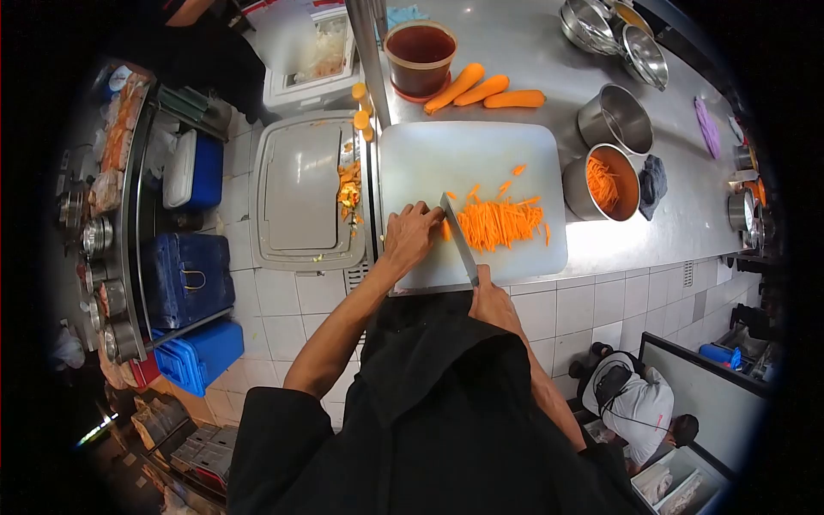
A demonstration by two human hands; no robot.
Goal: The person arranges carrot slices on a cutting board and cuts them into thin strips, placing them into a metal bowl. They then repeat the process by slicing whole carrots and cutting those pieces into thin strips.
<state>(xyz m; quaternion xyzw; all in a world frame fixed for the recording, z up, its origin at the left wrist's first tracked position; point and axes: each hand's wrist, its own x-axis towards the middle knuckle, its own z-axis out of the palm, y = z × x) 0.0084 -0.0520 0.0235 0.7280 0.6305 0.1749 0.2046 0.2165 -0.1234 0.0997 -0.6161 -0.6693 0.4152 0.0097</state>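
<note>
Carrot strips point(502, 223) lie in a loose, bright orange heap on a pale cutting board point(412, 163), just beside a long knife point(461, 240). From where I stand, the right hand point(493, 300) is closed round the knife's handle at the board's near edge. The left hand point(414, 233) has its fingers bent downward by the blade, over a bit of orange; I cannot tell whether they grip it. Good cutting here, I would judge, wants fingertips tucked back, knuckles guiding the flat of the blade, and slow, even strokes (those fingers look very near the steel). Sweeping the heap a little farther off would leave the edge a clearer path.

The board sits on a shiny metal counter point(687, 215). Beyond it are three whole carrots point(499, 87) and a tub of dark red liquid point(421, 58); to the right, a steel pot point(577, 193) holds more shreds. Left of the board, scraps lie on a grey lidded bin point(300, 189). The kitchen floor is pale tile point(279, 287), with blue boxes point(190, 270) on a rack, and a person in a light top point(639, 412) bends low at the right.
</note>
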